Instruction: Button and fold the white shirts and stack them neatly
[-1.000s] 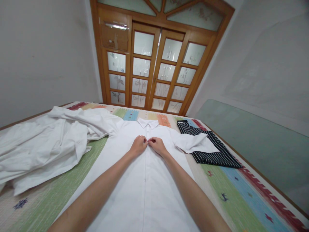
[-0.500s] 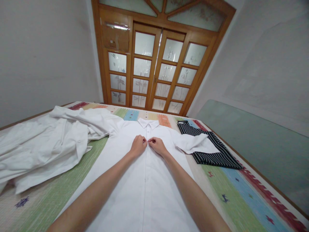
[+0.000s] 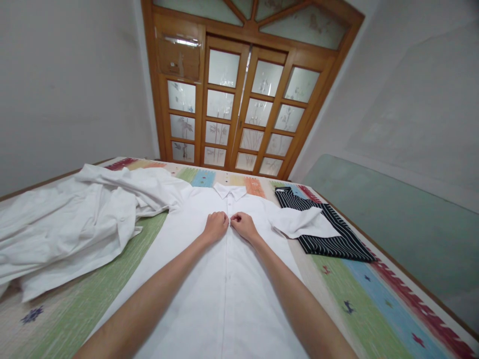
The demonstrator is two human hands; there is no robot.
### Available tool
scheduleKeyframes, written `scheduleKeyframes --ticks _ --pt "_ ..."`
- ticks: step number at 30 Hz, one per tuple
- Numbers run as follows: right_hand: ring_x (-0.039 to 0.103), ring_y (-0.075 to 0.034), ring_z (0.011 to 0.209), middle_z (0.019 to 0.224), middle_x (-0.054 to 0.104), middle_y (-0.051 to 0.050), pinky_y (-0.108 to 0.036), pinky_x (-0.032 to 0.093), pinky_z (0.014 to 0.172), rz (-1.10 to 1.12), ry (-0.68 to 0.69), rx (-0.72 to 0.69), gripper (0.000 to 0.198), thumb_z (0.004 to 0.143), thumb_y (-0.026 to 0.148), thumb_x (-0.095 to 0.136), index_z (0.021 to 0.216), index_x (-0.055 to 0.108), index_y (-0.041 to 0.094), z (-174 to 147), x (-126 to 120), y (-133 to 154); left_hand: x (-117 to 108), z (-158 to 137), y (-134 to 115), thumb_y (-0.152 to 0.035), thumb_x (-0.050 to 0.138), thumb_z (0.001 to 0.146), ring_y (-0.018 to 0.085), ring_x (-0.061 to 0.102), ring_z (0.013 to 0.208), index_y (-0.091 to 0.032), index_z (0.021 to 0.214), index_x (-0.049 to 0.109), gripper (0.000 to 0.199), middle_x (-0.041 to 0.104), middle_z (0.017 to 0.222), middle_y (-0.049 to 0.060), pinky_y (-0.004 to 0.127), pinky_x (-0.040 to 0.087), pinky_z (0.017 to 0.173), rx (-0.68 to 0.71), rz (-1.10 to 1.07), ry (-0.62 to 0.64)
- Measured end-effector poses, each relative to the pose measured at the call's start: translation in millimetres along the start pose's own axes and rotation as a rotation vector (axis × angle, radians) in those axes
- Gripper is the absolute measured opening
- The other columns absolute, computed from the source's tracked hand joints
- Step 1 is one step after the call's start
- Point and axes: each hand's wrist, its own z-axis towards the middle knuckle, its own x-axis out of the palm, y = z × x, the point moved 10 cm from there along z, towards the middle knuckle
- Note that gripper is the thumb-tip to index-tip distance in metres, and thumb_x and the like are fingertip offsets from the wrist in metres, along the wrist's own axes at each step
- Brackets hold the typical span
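A white short-sleeved shirt (image 3: 187, 294) lies flat, front up, with its collar (image 3: 230, 191) at the far end. My left hand (image 3: 216, 226) and my right hand (image 3: 243, 226) meet over its button placket at chest height. Both hands have their fingers pinched together at the placket's edge. The button or cloth between the fingertips is too small and covered to make out clearly. Below my hands the placket runs straight down toward me. The shirt's right-side sleeve (image 3: 307, 222) spreads over a folded black-and-white striped garment (image 3: 337, 239).
Crumpled white cloth (image 3: 75, 219) is heaped at the left, touching the shirt's other sleeve. Underneath lies a colourful striped cover (image 3: 348, 299). A greenish board (image 3: 392, 209) stands along the right edge, and wooden glazed doors (image 3: 239, 104) stand beyond the far edge.
Both hands stay at the same spot on the placket. The fingers of my left hand have shifted slightly; the shirt and other garments have not visibly moved.
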Motion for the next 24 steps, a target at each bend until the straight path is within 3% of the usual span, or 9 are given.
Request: scheduleKeyframes --ticks 6,24 --pt "0.06 -0.015 0.069 0.072 0.069 -0.002 -0.025 0.043 0.068 -0.013 -0.012 -0.03 0.009 0.076 0.019 0.062 0.069 0.068 0.018 0.3 -0.1 1.4 1.1 0.3 2.7 -0.02 0.046 0.092 0.024 0.064 0.095 -0.016 0.092 0.066 0.02 0.071 0.094 0.01 0.035 0.042 0.084 0.014 -0.03 -0.025" --pt "0.054 -0.016 0.082 0.08 0.065 -0.001 -0.029 0.03 0.074 -0.214 0.045 -0.08 0.008 0.083 0.018 0.057 0.076 0.061 0.018 -0.3 8.4 5.5 -6.5 0.5 2.8 -0.019 0.05 0.088 0.022 0.063 0.09 -0.016 0.084 0.068 0.018 0.07 0.088 0.009 0.032 0.045 0.08 0.012 -0.019 -0.082"
